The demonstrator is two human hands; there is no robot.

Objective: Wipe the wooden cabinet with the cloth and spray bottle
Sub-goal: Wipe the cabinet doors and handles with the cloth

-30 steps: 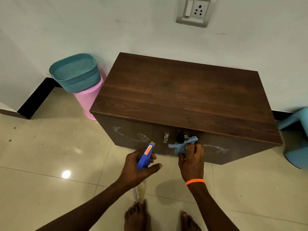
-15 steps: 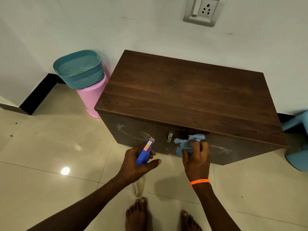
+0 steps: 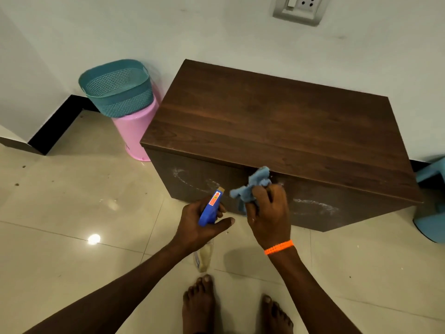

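A dark wooden cabinet (image 3: 277, 121) stands on the floor against the white wall. Whitish smears mark both of its front doors. My right hand (image 3: 267, 213) grips a crumpled blue cloth (image 3: 252, 186) and holds it against the top middle of the cabinet front, covering the door handles. My left hand (image 3: 199, 225) holds a spray bottle (image 3: 212, 208) by its blue trigger head, nozzle pointing at the left door. The clear bottle body hangs below the hand.
A teal mesh basket (image 3: 118, 88) sits on a pink bin (image 3: 132, 131) left of the cabinet. A light blue plastic stool (image 3: 431, 213) stands at the right edge. A wall socket (image 3: 301, 8) is above. My bare feet (image 3: 199, 307) are on the glossy tile floor.
My right hand with the cloth has slid up the cabinet front to its top edge, now covering the handles. The view has shifted, so the cabinet sits further right.
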